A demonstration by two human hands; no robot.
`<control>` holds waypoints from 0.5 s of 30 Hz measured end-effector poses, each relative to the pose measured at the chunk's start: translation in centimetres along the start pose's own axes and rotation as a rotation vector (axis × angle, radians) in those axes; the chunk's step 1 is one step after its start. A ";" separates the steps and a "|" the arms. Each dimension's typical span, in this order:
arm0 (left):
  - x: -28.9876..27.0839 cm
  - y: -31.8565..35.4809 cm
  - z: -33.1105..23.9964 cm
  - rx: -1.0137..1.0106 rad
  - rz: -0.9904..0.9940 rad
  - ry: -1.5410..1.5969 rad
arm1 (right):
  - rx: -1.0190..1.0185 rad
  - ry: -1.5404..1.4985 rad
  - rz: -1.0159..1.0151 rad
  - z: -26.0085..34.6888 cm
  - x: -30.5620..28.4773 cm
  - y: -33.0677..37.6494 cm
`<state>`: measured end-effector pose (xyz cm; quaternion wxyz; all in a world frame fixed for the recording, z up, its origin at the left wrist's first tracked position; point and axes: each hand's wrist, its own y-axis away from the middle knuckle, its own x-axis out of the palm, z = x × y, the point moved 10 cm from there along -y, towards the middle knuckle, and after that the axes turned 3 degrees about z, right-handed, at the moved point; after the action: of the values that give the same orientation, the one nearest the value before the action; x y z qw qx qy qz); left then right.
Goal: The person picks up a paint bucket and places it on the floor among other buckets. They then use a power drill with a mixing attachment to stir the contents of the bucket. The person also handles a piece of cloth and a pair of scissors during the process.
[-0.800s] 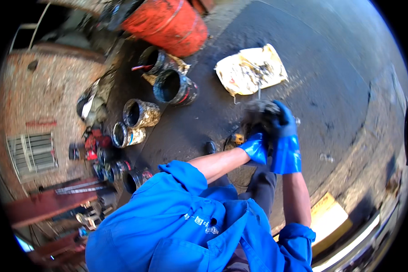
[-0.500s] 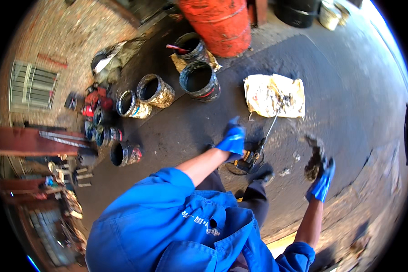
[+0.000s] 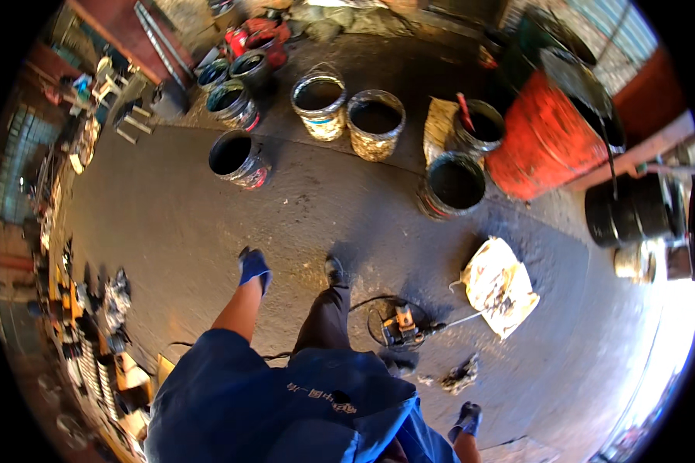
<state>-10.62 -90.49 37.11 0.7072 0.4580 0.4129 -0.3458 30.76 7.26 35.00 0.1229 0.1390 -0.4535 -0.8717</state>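
Rag [image 3: 461,376] now on floor [image 3: 170,224], jacket lettering [image 3: 316,393] pale

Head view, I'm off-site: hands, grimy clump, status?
Left hand, right hand: no load visible. Grimy clump on floor, nearer right hand. Orange tool between clump and left hand.

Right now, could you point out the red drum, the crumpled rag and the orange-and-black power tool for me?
Red drum [image 3: 544,139]: head view, its side wall.
Crumpled rag [image 3: 462,375]: head view, its middle.
Orange-and-black power tool [image 3: 402,324]: head view, its body.
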 end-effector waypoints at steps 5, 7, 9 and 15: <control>2.3 4.2 6.8 -0.270 0.332 0.051 | -0.479 1.841 0.210 5.7 18.6 5.0; 1.3 5.8 12.6 -0.361 0.320 0.090 | -0.778 1.638 0.299 6.0 27.3 9.9; 0.4 8.0 21.4 -0.650 0.024 0.764 | -0.881 1.780 0.380 4.6 35.5 12.2; -2.1 7.5 21.3 -1.184 -0.332 1.758 | -0.977 1.854 0.375 7.4 47.6 17.2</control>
<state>0.67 -107.64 46.82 0.2157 0.0686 0.9363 0.2684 -14.64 -12.93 47.02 0.5949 0.6121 0.2020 -0.4802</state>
